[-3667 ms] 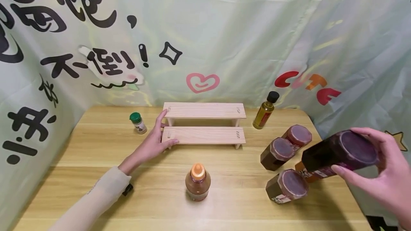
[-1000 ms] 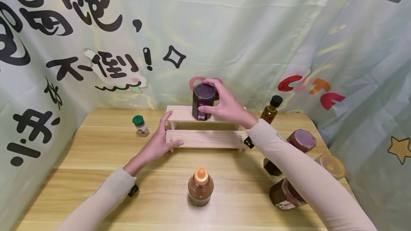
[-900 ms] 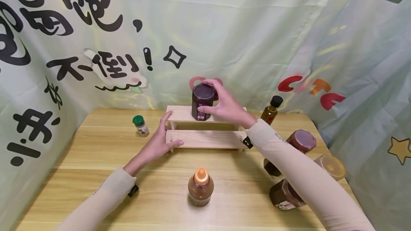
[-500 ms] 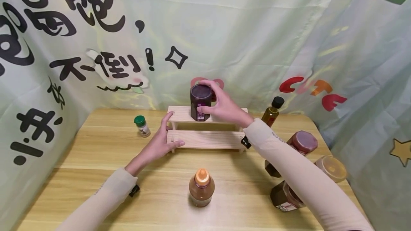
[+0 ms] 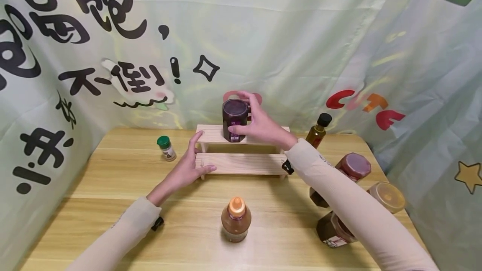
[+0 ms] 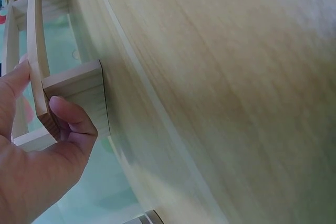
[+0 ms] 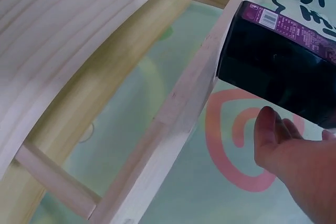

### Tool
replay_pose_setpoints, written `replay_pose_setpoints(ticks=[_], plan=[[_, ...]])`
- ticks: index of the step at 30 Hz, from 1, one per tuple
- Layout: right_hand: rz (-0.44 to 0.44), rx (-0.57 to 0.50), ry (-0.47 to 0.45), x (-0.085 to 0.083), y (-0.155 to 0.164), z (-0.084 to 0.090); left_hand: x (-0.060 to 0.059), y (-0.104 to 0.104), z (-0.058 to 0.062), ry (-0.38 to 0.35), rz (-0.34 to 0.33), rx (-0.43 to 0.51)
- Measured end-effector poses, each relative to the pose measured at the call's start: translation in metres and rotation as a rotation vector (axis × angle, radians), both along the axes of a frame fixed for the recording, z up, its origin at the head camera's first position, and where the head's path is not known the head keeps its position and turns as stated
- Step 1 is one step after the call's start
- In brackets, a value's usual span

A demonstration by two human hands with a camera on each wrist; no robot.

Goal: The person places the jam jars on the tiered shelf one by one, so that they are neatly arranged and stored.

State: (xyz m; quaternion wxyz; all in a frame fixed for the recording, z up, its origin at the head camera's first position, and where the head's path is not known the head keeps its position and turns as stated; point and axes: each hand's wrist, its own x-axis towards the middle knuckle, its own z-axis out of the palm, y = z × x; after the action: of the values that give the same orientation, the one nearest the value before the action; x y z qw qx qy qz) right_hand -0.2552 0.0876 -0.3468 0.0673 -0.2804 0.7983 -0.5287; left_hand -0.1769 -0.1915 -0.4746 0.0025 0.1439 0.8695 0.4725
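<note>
The release step appears in hand: the dark jar (image 5: 234, 114) stands on the upper tier (image 5: 211, 134) beside the parted fingers of the right hand (image 5: 262, 126), contact hard to confirm. The left hand (image 5: 186, 167) grips the wooden rack (image 5: 244, 163); next, withdraw the right fingers clear. The table (image 5: 180, 237) lies below the fingers, the printed curtain (image 5: 286, 53) beyond

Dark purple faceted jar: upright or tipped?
Upright: the jar stands, round top up, on the upper board of the pale wooden rack.
</note>
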Motion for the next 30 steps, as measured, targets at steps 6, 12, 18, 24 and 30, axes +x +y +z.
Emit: replay_pose_setpoints(ticks=[6, 12, 18, 24, 30], plan=[[-0.030, 0.013, 0.005, 0.009, 0.008, 0.006, -0.001, 0.001, 0.000, 0.001, -0.001, -0.002], [-0.019, 0.004, -0.019, 0.018, 0.022, 0.009, 0.000, 0.002, 0.001, -0.004, 0.000, 0.001], [-0.034, -0.009, -0.044, 0.031, 0.043, 0.010, 0.003, 0.002, 0.002, -0.024, 0.015, -0.003], [-0.049, 0.004, -0.069, 0.047, 0.068, 0.019, 0.002, 0.001, 0.002, -0.031, 0.013, 0.000], [-0.086, 0.002, -0.039, 0.066, 0.093, 0.025, 0.002, 0.000, 0.000, -0.041, 0.005, 0.014]])
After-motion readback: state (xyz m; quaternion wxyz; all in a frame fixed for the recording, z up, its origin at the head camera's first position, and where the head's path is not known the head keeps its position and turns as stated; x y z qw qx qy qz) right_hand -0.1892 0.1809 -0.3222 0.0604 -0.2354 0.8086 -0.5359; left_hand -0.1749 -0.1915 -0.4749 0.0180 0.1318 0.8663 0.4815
